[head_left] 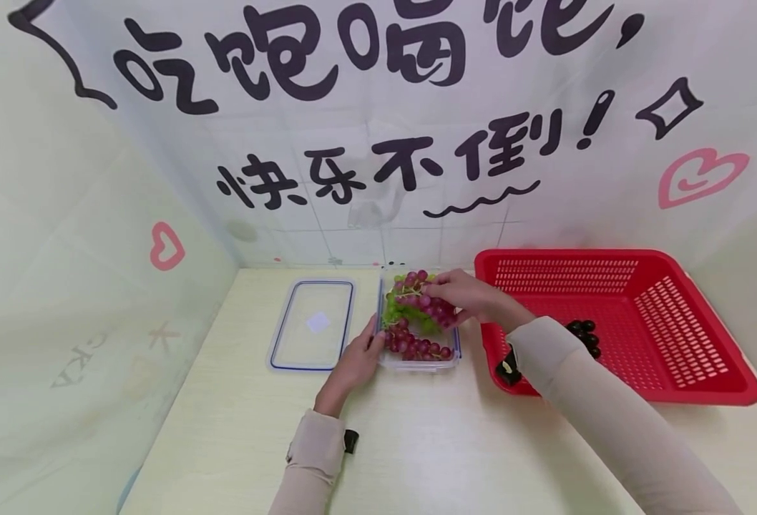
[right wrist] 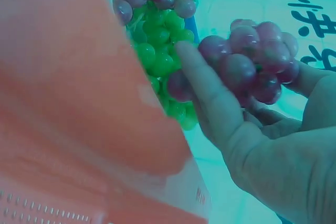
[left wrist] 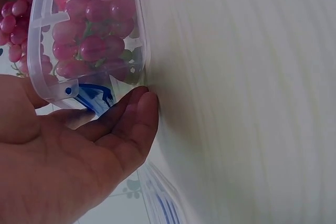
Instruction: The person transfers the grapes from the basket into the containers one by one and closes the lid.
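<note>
A clear plastic container (head_left: pixel 417 365) holds green grapes (right wrist: pixel 157 56) and a bunch of red grapes (head_left: pixel 412 347) along its near side. My left hand (head_left: pixel 356 361) grips the container's left wall, thumb at the rim; in the left wrist view its fingers (left wrist: pixel 139 124) curl beside a blue-edged clip (left wrist: pixel 93 97). Over the container's back right part, my right hand (head_left: pixel 471 295) holds another red grape bunch (right wrist: pixel 252 59) between thumb and fingers. That bunch hangs above the green grapes and partly hides them in the head view.
To the left lies a flat clear lid (head_left: pixel 310 325) with a blue seal. A red perforated basket (head_left: pixel 610 255) stands close on the right, with black grapes (head_left: pixel 584 335) inside. A printed curtain (head_left: pixel 365 214) hangs behind the table.
</note>
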The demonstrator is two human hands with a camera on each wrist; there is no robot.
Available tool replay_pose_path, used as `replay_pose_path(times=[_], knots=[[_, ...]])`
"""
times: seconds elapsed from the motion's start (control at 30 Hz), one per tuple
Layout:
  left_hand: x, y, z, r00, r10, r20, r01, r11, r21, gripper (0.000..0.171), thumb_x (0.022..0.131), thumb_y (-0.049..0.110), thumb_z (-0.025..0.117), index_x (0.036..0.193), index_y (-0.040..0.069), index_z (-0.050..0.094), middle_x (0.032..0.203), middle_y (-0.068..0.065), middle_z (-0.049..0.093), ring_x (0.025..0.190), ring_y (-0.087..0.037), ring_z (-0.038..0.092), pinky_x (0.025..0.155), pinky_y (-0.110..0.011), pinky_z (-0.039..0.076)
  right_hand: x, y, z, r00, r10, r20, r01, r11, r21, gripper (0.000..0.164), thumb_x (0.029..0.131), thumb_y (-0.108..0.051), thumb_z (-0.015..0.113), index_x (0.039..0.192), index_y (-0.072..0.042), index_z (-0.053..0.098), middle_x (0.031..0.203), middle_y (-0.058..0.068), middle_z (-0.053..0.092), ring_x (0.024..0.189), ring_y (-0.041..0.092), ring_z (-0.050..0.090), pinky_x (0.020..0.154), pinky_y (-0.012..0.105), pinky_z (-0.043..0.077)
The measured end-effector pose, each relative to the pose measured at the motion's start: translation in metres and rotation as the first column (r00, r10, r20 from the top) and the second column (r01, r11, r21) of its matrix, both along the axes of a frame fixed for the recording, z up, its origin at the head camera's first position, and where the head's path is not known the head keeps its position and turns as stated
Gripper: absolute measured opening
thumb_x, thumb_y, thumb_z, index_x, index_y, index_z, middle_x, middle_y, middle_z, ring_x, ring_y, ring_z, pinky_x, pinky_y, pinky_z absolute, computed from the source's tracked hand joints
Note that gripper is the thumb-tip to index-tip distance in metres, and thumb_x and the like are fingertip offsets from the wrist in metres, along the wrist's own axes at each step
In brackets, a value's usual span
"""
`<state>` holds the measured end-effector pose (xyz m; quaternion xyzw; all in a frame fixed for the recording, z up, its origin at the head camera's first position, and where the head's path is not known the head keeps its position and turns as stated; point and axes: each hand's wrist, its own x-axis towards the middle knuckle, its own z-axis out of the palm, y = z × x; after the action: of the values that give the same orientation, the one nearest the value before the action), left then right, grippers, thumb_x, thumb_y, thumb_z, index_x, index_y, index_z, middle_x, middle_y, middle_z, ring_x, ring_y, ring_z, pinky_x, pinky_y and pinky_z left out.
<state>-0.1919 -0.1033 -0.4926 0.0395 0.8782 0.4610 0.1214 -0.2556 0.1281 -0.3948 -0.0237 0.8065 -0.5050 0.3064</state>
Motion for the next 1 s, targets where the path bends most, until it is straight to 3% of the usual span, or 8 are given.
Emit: replay_pose_path(times=[0.37, 0.6, 0.73, 1.0], knots=[[-0.001, -0.001, -0.001, 1.000, -0.001, -0.003, 0.001, 1.000, -0.006, 0.059, 0.109, 0.036, 0.034, 0.160, 0.012, 0.018, 0.155, -0.024, 0.035, 0.143, -0.041, 0.032, 0.116, -0.054, 0.027, 0.004, -0.010, -0.002, 0.998, 0.048, 0.034, -0.050, 0.998, 0.046, 0.031, 0.103, -0.024, 0.052, 0.121, -0.001, 0.061, 0.119, 0.016, 0.056, 0.107, 0.026, 0.055, 0.077, 0.041, 0.060], [-0.001, -0.001, 0.000, 1.000, 0.000, -0.009, 0.000, 1.000, 0.005, 0.058, 0.108, 0.034, 0.035, 0.159, 0.011, 0.018, 0.154, -0.025, 0.035, 0.142, -0.042, 0.033, 0.116, -0.055, 0.028, 0.002, -0.014, -0.007, 0.995, 0.063, 0.079, -0.068, 0.996, 0.058, 0.036, 0.103, -0.024, 0.053, 0.130, 0.000, 0.054, 0.128, 0.019, 0.051, 0.117, 0.033, 0.053, 0.081, 0.047, 0.059], [-0.001, -0.001, -0.001, 1.000, -0.001, -0.006, 0.001, 1.000, 0.011, 0.058, 0.109, 0.033, 0.035, 0.159, 0.011, 0.018, 0.155, -0.025, 0.034, 0.143, -0.042, 0.032, 0.116, -0.054, 0.027, 0.004, -0.017, -0.007, 0.993, 0.062, 0.103, -0.071, 0.994, 0.083, 0.041, 0.101, -0.026, 0.057, 0.134, -0.002, 0.050, 0.130, 0.019, 0.049, 0.119, 0.035, 0.052, 0.075, 0.045, 0.060], [-0.001, -0.001, -0.001, 1.000, -0.008, -0.003, 0.008, 1.000, 0.015, 0.058, 0.109, 0.033, 0.035, 0.160, 0.011, 0.017, 0.155, -0.025, 0.035, 0.142, -0.042, 0.033, 0.115, -0.055, 0.028, 0.005, -0.013, -0.004, 0.995, 0.076, 0.058, -0.084, 0.986, 0.147, 0.041, 0.101, -0.025, 0.058, 0.133, -0.001, 0.052, 0.127, 0.018, 0.053, 0.114, 0.032, 0.055, 0.071, 0.041, 0.061]])
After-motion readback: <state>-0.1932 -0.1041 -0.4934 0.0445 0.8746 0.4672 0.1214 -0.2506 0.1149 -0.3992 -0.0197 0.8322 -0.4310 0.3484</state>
